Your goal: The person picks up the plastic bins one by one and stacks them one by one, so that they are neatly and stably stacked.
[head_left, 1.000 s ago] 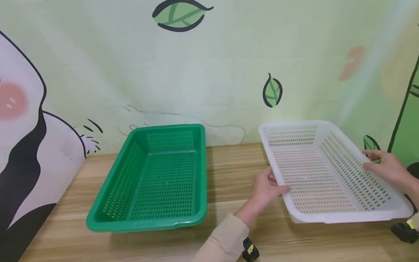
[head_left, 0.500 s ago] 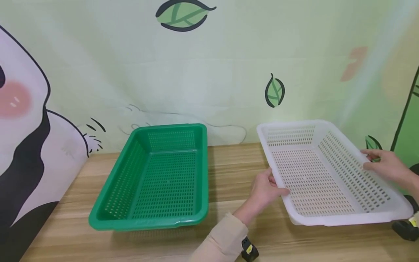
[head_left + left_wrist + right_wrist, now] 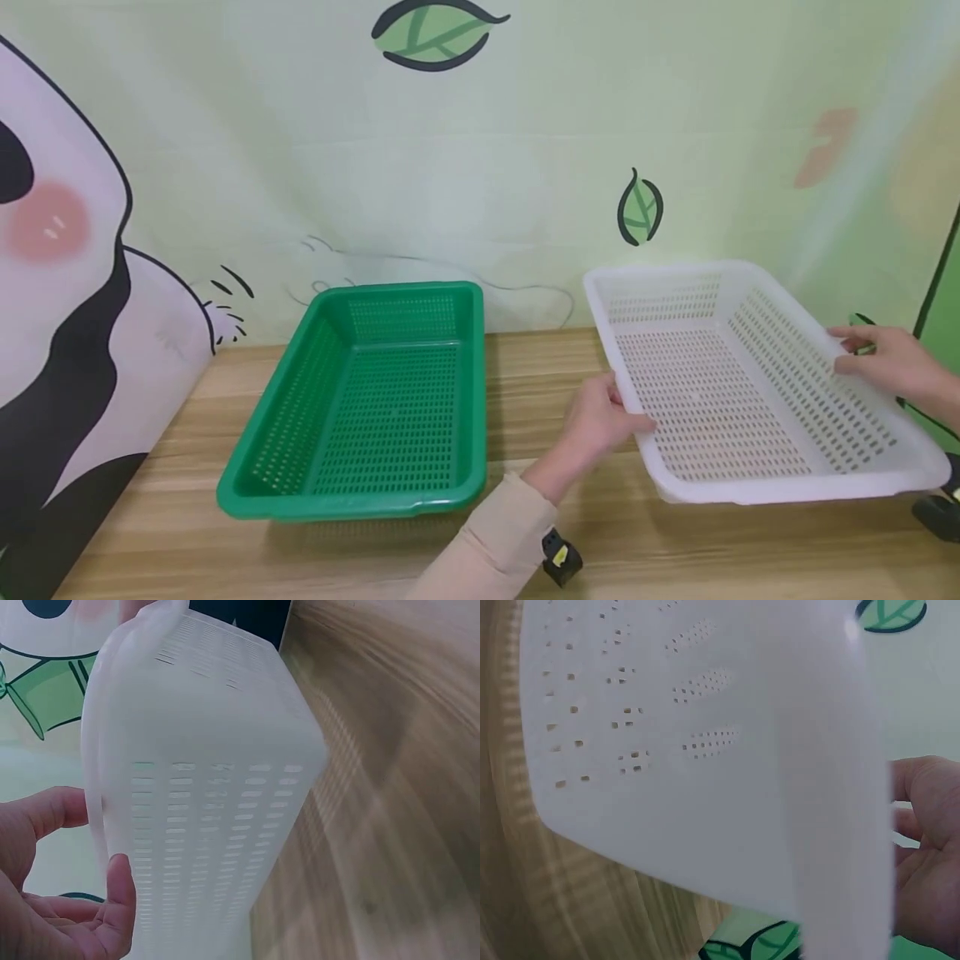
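Two hands grip a white perforated plastic basket beside a green one

A person's left hand and right hand grasp opposite long sides of a white perforated plastic basket, which sits between them. The left hand pinches the rim on its side, thumb laid over the top and other fingers outside, fairly near the end closest to the person. The right hand takes hold of the opposite rim a little farther forward, thumb toward the inside; in the right wrist view its fingers are partly hidden behind that rim. The basket is open side up, with rows of small slots in its floor and walls. Whether its base touches the wood-grain table below the hands is hard to tell.

Left of the left hand, and apart from it, a green perforated plastic basket of similar shape stands open side up on the table. A beige sleeve covers the left forearm, and a small black device shows at that wrist.

Beyond both hands hangs a pale green backdrop printed with outlined leaves and, far to the left of the left hand, a large cartoon panda with a pink cheek.
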